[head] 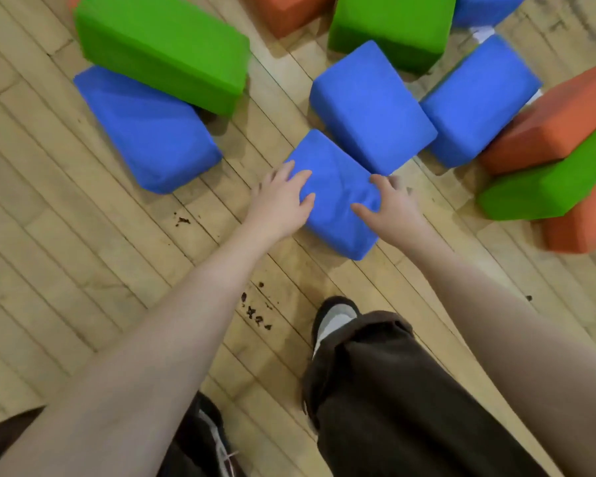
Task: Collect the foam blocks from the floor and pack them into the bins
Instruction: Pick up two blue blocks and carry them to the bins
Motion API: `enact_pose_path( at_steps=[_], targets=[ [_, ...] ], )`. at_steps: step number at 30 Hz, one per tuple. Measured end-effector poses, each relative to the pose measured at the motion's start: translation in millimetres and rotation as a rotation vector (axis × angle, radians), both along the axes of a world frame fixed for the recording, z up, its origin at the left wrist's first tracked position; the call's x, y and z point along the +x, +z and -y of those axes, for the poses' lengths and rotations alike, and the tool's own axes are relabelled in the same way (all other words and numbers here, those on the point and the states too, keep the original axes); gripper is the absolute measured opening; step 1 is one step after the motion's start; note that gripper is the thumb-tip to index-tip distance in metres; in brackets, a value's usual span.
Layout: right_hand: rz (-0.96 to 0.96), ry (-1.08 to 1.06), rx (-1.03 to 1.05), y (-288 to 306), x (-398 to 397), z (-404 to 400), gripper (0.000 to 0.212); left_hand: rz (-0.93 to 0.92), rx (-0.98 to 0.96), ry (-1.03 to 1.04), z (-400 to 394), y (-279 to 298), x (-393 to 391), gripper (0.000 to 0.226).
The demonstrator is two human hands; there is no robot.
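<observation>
Two bare forearms are reaching down from the bottom corners of the view, above dark brown trouser legs (386, 390) and a dark shoe with a grey toe (336, 315) that is standing on the wooden plank floor (83, 235). Both hands are meeting on one blue foam block (334, 197) lying flat on the floor just ahead of the shoe. Left hand (283, 197) is resting on the block's left edge, fingers spread and bending over the top face, thumb lying along the near side. Right hand (389, 201) is gripping the block's right edge, fingers curling over the corner and thumb pressing on the top (the fabric cover is wrinkling between the two hands). Whether the block is lifting off the floor cannot be told. Its far corner is touching a second blue block (369, 105), which is lying beside a third blue block (479, 101) to the right. Further left, a fourth blue block (145, 132) is sitting partly under a large green block (162, 49). Another green block (389, 29) and an orange block (289, 12) are lying at the top edge. At the right edge, orange blocks (558, 122) and a green block (547, 187) are piling against one another. Small dark crumbs (255, 315) are scattering over the planks near the shoe.
</observation>
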State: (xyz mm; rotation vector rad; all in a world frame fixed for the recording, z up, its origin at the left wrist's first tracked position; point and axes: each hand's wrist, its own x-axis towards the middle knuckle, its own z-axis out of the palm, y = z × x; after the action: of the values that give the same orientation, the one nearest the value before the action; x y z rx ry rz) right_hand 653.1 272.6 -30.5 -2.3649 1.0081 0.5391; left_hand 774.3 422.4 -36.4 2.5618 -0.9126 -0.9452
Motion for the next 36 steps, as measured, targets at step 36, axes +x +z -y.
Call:
enact_pose_path(
  at_steps=[36],
  targets=[
    [0.495,0.469,-0.268,-21.1,-9.8,-20.6,0.069,0.594,-0.128,-0.423,-66.7,-14.4,17.7,0.079]
  ],
)
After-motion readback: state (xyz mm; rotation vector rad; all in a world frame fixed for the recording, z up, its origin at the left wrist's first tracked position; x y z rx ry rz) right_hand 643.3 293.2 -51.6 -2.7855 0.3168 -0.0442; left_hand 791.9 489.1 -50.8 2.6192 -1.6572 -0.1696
